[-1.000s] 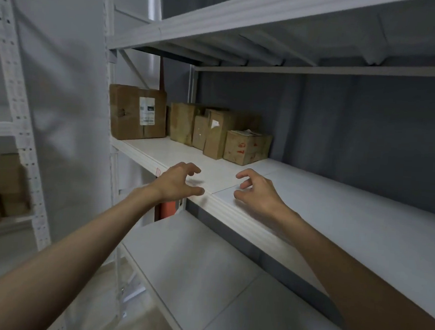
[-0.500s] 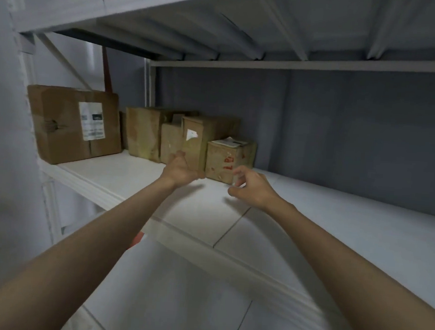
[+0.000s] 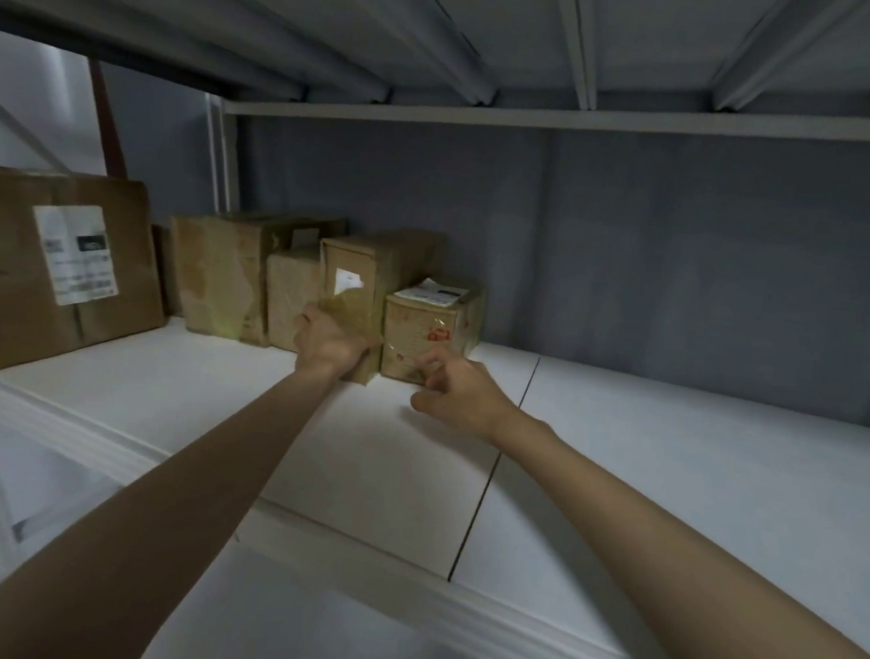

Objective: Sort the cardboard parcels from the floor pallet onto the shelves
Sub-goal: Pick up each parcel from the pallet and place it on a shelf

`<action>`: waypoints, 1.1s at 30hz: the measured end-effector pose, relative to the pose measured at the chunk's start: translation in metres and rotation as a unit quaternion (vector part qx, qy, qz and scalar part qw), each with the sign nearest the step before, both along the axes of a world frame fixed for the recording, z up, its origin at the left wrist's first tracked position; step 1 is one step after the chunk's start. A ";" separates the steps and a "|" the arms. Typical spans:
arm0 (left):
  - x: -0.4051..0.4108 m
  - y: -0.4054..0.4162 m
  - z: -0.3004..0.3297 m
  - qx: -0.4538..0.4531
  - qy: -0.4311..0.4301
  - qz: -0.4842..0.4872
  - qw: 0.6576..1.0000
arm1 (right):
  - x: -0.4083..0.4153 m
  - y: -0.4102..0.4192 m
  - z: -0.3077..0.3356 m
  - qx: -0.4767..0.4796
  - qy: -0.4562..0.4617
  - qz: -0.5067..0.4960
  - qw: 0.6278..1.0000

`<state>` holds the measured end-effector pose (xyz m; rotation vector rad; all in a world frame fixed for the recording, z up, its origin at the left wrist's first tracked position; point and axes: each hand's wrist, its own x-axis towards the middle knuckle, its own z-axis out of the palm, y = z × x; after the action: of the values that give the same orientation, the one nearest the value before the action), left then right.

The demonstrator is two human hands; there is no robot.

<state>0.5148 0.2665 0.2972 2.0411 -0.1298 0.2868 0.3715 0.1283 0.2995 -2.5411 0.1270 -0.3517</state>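
A tall brown cardboard parcel with a small white label (image 3: 361, 293) is stood upright on the white metal shelf (image 3: 671, 459), its long axis vertical and its labelled face turned outward. Its lower front is touched by the left hand (image 3: 330, 343); the finger grip cannot be told. The right hand (image 3: 457, 388), fingers loosely curled and empty, is held at the low squarish cardboard parcel with red print (image 3: 424, 336) just beside.

Both arms outstretched — left hand (image 3: 330, 343) fingers curled, right hand (image 3: 457, 390) fingers loosely bent
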 end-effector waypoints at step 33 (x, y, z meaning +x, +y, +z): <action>-0.311 0.114 -0.028 -0.086 -0.038 0.193 0.977 | -0.232 0.056 -0.029 0.071 0.004 0.145 0.987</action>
<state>0.2042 0.3802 0.2690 1.8730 0.2411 0.5988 0.1393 0.1848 0.2703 -2.3757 -0.2064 -0.2090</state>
